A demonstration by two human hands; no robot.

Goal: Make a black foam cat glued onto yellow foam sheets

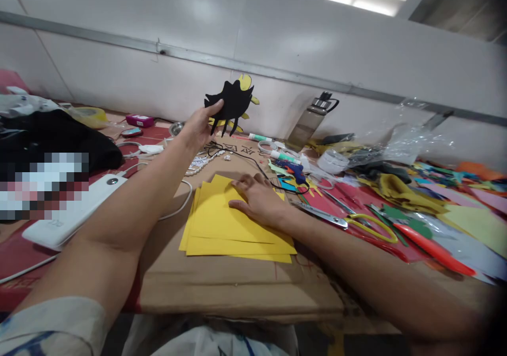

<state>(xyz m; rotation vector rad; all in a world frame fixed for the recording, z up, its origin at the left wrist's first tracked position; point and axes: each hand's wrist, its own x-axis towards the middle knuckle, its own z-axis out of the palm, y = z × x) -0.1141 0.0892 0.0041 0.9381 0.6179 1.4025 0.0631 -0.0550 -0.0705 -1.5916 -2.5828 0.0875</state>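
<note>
Raised at the back of the table, my left hand (200, 123) pinches a black paper cutout (228, 102) with jagged edges and leg-like strips. Yellow cutout pieces (245, 82) show behind and around the black one; how many there are is partly hidden. My right hand (257, 197) lies on several yellow paper sheets (225, 218), fingers extended and thumb apart. The sheets overlap unevenly on a piece of brown cardboard (233, 292).
Yellow-handled scissors (372, 226) and an orange-red cutter (433, 249) lie right, among paper scraps. A bottle (311, 121) leans by the wall. Glue sticks (283, 157) and tape (332, 160) lie behind the sheets. A white power bank (75, 211) with cable is left.
</note>
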